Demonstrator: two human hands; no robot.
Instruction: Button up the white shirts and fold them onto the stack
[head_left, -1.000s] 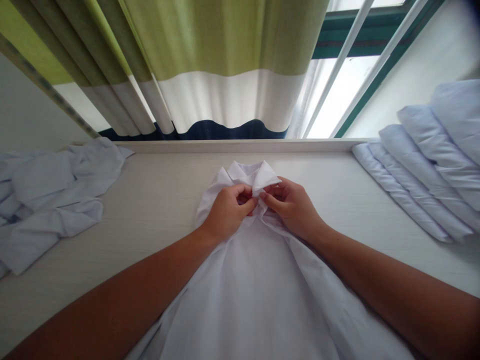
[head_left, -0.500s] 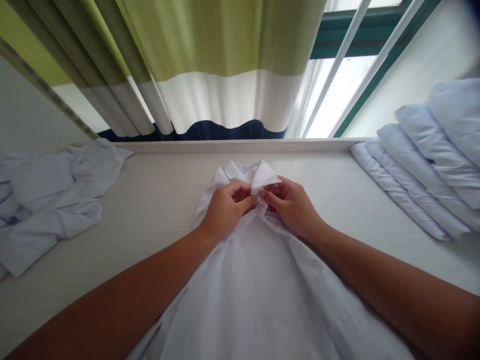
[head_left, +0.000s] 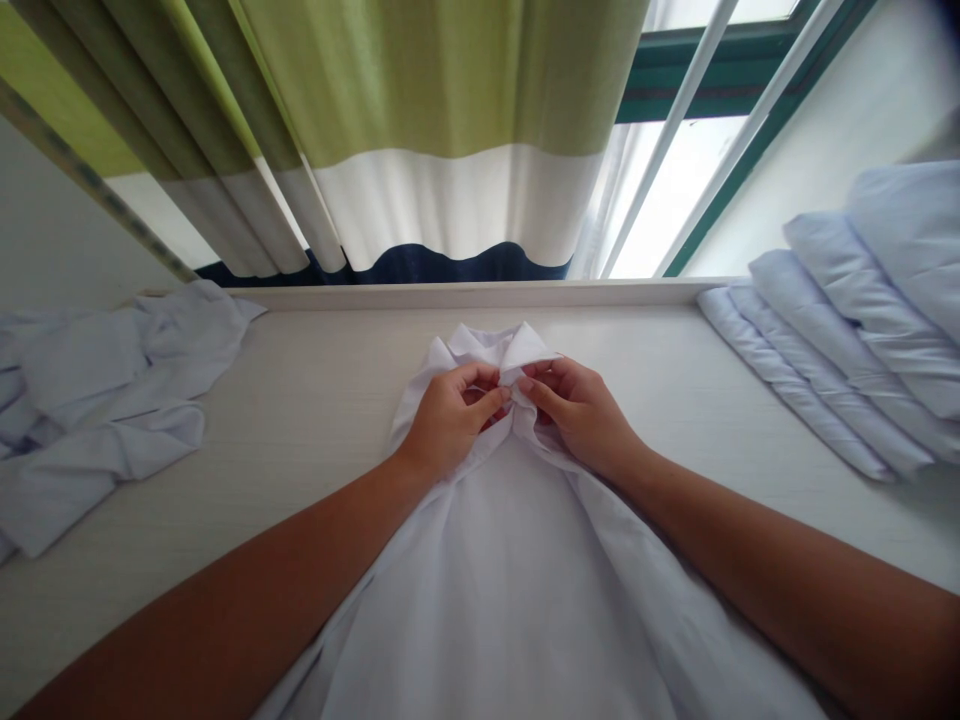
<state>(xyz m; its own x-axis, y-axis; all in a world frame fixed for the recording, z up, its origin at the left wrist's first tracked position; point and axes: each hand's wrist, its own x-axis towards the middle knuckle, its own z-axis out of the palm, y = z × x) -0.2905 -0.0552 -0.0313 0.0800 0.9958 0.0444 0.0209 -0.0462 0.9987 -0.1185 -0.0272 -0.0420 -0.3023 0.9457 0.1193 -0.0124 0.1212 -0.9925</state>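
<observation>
A white shirt (head_left: pixel 510 570) lies lengthwise in front of me, its gathered collar end (head_left: pixel 525 346) toward the far side of the surface. At the collar's front, my left hand (head_left: pixel 451 415) pinches the fabric between thumb and fingers. My right hand (head_left: pixel 581 408) does the same from the other side, its thumb almost meeting the left one. The fingertips are partly tucked under the cloth, and whether a button sits between them I cannot tell. The near part of the shirt runs out of view below.
Crumpled white cloth (head_left: pixel 90 370) lies at the left. Folded white garments (head_left: pixel 847 350) are stacked at the right. The pale tabletop (head_left: pixel 300 420) ends at a raised back edge (head_left: pixel 465 296), with a green and white curtain (head_left: pixel 465 110) and a barred window (head_left: pixel 690 150) behind.
Both hands keep their pinch on the collar, with only a very slight shift of the fingers. The shirt lies as before.
</observation>
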